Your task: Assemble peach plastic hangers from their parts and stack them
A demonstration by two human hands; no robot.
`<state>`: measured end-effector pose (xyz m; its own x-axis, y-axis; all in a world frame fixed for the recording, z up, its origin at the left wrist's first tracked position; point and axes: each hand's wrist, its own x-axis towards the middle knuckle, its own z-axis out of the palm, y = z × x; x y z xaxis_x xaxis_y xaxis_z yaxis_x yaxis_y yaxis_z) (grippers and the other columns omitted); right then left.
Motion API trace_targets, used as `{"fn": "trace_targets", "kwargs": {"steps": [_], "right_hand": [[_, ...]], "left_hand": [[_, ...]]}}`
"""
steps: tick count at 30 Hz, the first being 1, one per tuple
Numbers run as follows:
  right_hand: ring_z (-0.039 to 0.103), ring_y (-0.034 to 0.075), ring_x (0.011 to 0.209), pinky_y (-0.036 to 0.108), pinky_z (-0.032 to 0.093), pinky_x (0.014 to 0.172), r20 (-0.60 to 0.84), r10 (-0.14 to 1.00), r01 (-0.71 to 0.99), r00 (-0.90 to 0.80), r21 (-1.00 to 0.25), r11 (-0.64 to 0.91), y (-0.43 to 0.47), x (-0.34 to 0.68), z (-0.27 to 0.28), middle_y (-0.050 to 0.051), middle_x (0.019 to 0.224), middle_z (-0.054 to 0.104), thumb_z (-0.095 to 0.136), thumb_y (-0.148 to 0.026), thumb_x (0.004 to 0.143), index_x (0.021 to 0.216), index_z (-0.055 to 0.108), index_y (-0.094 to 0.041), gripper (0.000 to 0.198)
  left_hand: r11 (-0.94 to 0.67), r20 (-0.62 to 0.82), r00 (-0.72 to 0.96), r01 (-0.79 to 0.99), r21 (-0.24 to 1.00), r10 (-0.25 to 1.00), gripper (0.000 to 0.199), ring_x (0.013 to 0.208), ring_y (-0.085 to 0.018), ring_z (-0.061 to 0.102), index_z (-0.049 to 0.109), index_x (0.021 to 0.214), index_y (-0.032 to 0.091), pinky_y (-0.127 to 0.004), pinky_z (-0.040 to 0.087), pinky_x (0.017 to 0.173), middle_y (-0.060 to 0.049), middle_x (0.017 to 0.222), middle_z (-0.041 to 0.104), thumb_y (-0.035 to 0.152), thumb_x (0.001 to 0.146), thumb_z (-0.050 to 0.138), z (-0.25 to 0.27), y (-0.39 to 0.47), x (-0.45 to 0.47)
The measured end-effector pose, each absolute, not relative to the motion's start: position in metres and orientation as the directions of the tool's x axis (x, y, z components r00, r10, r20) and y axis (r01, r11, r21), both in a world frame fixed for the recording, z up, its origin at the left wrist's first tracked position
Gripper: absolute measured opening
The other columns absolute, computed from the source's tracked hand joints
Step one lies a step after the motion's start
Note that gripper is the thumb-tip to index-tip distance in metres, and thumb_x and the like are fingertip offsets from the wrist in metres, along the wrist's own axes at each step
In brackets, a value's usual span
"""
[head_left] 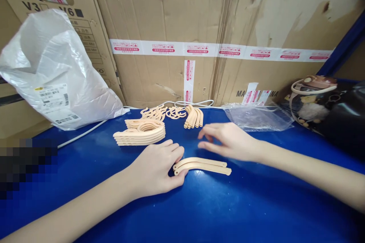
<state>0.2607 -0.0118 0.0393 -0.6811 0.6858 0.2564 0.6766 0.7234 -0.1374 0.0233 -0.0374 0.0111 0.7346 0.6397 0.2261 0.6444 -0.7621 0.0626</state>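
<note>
Two slim, curved beige bars (203, 165) with small holes at their ends lie side by side on the blue tabletop (216, 212). My left hand (159, 167) pinches their left ends between thumb and fingers. Above and right of them, my right hand (230, 140) hangs with its fingers apart and nothing visible in them. Beyond it is a bunch of similar curved bars (194, 117). Behind my left hand stands a neat stack of beige plastic pieces (139, 134), shaped like hanger bodies. Farther back are several beige hooks (154, 113) and curved hook pieces (176, 112).
A white plastic sack (57, 68) with a label leans at the left. Large cardboard boxes (165, 76) wall off the back. On the right lie a clear plastic bag (259, 115) and a dark bag (342, 110) with charms. A white cable (82, 134) runs along the back.
</note>
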Motion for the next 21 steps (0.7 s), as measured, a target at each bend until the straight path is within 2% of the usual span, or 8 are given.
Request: {"fn": "trace_targets", "kwargs": {"steps": [2,6,11,16,19,21], "right_hand": [[0.058,0.014,0.073,0.025,0.037,0.064,0.282,0.697,0.709,-0.660,-0.073,0.701,0.011,0.247,0.053,0.002,0.081,0.066,0.053,-0.036,0.091,0.094,0.065,-0.019,0.021],[0.063,0.019,0.086,0.026,0.037,0.064,0.205,0.781,0.804,-0.590,0.067,0.591,0.067,0.207,0.070,0.004,0.094,0.070,0.055,-0.029,0.086,0.094,0.069,-0.021,0.018],[0.065,0.027,0.093,0.031,0.045,0.071,0.091,0.858,0.863,-0.505,0.084,0.499,0.111,0.170,0.063,0.014,0.095,0.071,0.063,-0.040,0.082,0.088,0.070,-0.014,0.028],[0.062,0.020,0.097,0.039,0.052,0.082,0.002,0.914,0.911,-0.407,0.069,0.406,0.120,0.158,0.053,0.009,0.112,0.062,0.058,-0.037,0.091,0.112,0.060,-0.015,0.031],[0.061,0.020,0.099,0.041,0.052,0.083,-0.004,0.932,0.931,-0.363,0.028,0.363,0.123,0.156,0.052,0.008,0.117,0.060,0.056,-0.034,0.092,0.118,0.057,-0.016,0.031],[0.061,0.020,0.098,0.040,0.053,0.083,-0.004,0.940,0.940,-0.340,-0.013,0.340,0.125,0.157,0.053,0.008,0.117,0.060,0.056,-0.034,0.092,0.118,0.057,-0.016,0.031]], "left_hand": [[-0.766,0.208,0.743,0.640,0.060,0.637,0.019,0.068,-0.017,0.050,0.042,0.069,0.020,-0.028,0.030,0.055,0.000,0.069,0.054,0.032,0.082,0.051,0.012,-0.040,0.023],[-0.768,0.186,0.748,0.638,0.058,0.637,0.019,0.068,-0.018,0.050,0.041,0.070,0.021,-0.029,0.030,0.055,0.000,0.070,0.054,0.032,0.082,0.050,0.012,-0.042,0.023],[-0.759,0.168,0.742,0.647,0.075,0.649,0.016,0.067,-0.018,0.051,0.042,0.071,0.021,-0.029,0.030,0.054,0.000,0.069,0.055,0.031,0.080,0.050,0.012,-0.043,0.022],[-0.756,0.144,0.743,0.649,0.086,0.654,0.018,0.067,-0.018,0.053,0.044,0.072,0.020,-0.028,0.030,0.055,0.000,0.071,0.056,0.034,0.080,0.052,0.013,-0.044,0.020],[-0.751,0.153,0.735,0.651,0.112,0.661,0.032,0.066,-0.018,0.053,0.046,0.073,0.020,-0.027,0.030,0.054,0.000,0.072,0.058,0.049,0.082,0.056,0.018,-0.046,0.019],[-0.736,0.192,0.711,0.658,0.156,0.676,0.041,0.064,-0.017,0.053,0.048,0.075,0.020,-0.027,0.030,0.054,0.000,0.072,0.058,0.060,0.084,0.052,0.026,-0.046,0.018]]}}
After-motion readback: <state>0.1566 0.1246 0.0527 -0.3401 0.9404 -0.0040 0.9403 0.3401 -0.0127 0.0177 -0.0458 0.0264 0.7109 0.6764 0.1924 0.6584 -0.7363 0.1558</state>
